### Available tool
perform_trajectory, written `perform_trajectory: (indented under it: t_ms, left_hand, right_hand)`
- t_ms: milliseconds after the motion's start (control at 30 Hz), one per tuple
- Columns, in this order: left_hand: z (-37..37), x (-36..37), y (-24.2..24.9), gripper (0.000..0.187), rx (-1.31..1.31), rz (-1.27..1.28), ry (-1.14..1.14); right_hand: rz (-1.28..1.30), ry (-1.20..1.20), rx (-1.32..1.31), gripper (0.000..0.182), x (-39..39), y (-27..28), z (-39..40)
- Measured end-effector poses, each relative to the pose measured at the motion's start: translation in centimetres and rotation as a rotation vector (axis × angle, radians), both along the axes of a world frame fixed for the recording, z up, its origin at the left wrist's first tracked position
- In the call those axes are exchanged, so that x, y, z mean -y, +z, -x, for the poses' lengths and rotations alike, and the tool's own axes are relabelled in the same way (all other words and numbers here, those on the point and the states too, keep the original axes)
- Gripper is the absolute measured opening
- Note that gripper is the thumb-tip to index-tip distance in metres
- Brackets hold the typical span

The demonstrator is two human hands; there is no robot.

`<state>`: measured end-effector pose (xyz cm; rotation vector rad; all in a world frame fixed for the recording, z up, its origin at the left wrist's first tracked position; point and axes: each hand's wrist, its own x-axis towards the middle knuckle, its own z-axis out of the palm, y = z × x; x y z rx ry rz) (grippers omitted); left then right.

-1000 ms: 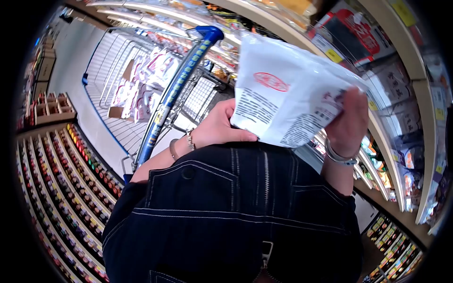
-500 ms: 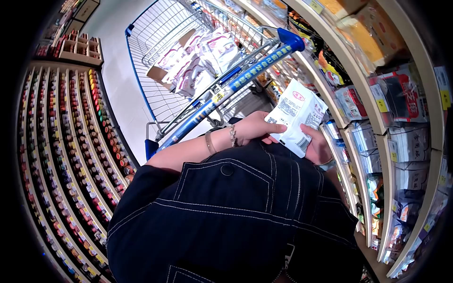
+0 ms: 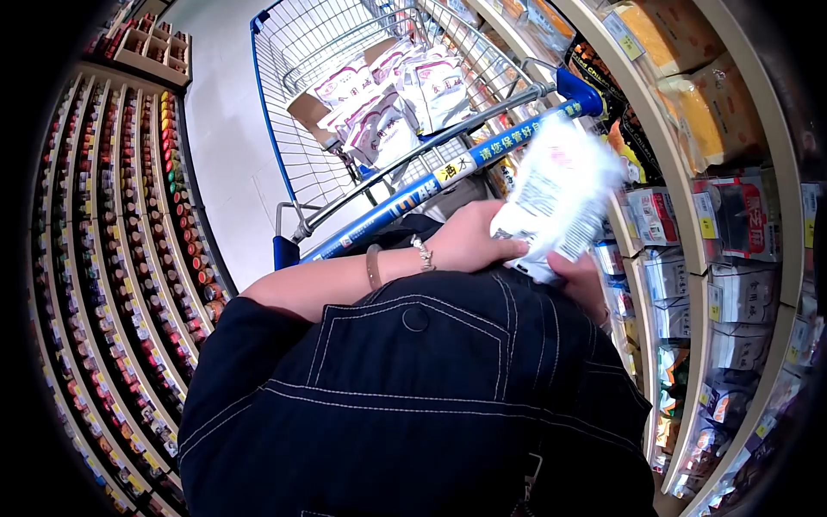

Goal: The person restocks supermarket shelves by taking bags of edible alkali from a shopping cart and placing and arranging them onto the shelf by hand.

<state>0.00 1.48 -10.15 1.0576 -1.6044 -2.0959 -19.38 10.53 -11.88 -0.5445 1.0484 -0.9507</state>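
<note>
In front of my chest is a white plastic packet [image 3: 560,198] with printed text and a barcode, smeared by motion. My left hand [image 3: 474,233] grips its left lower edge, thumb on the printed side. On the lower right, my right hand [image 3: 579,280] is closed on the same packet, its thumb over the front. Just beyond my hands stands a shopping cart with a blue handle [image 3: 413,196]. Inside it lies an open cardboard box [image 3: 308,119] with several white and purple packets [image 3: 431,90].
A shelf rack [image 3: 116,284] with many rows of small jars rises on the left. To the right, close to my right hand, curve shelves [image 3: 689,284] of bagged goods. A strip of pale floor [image 3: 226,146] runs between the left rack and the cart.
The packet has tilted and blurred while both hands keep hold of it. In the view, the cart handle and the shelf goods have shifted a little right and down.
</note>
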Motion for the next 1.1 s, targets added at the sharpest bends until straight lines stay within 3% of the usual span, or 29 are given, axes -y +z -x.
perform_trajectory:
  t_ms: [33, 167, 267, 400, 433, 567, 667, 700, 800, 833, 967, 1100]
  left_hand:
    - [-0.2, -0.3, -0.1, 0.028, -0.032, -0.265, 0.04]
    - [-1.3, 0.4, 0.1, 0.031, -0.029, -0.182, -0.039]
    - [-1.4, 1.2, 1.8, 0.035, -0.254, -0.11, -0.106]
    - [-0.7, 3.3, 2.8, 0.051, -0.36, -0.056, -0.391]
    - [-0.4, 3.5, 2.9, 0.06, -0.342, 0.037, -0.404]
    - [0.4, 3.4, 2.9, 0.064, -0.374, 0.027, -0.347]
    - [0.4, 3.4, 3.2, 0.063, -0.38, 0.213, -0.426]
    - [0.4, 3.6, 3.5, 0.062, -0.4, 0.372, -0.479]
    - [0.8, 4.4, 4.4, 0.062, -0.442, 0.583, -0.592]
    - [1.0, 4.4, 4.6, 0.063, -0.464, 0.575, -0.606]
    - [1.2, 4.2, 3.7, 0.059, -0.398, 0.393, -0.582]
    - [1.5, 4.0, 2.4, 0.048, -0.425, 0.442, -0.564]
  right_hand:
    - [-0.145, -0.016, 0.178, 0.047, 0.5, -0.2, -0.3]
    - [0.03, -0.105, 0.026, 0.041, 0.3, 0.8, -2.0]
    - [0.325, -0.136, -0.542, 0.04, -1.1, 2.3, -1.6]
    - [0.391, -0.263, -0.511, 0.039, -1.5, 3.7, -1.7]
    - [0.394, -0.258, -0.526, 0.039, -1.5, 4.2, -1.8]
    - [0.316, -0.114, -0.713, 0.046, -1.9, 5.1, -1.6]
    - [0.484, -0.155, -0.625, 0.053, -2.9, 5.4, -1.1]
    - [0.545, -0.261, -0.473, 0.061, -3.4, 5.0, -1.0]
    - [0.415, -0.585, -0.013, 0.068, -3.3, 3.9, 0.0]
    - [0.379, -0.621, -0.337, 0.071, -2.9, 4.6, 0.2]
    - [0.536, -0.61, -0.647, 0.065, -1.0, 7.1, 0.5]
    - [0.647, -0.54, -0.85, 0.055, -1.0, 8.2, 0.8]
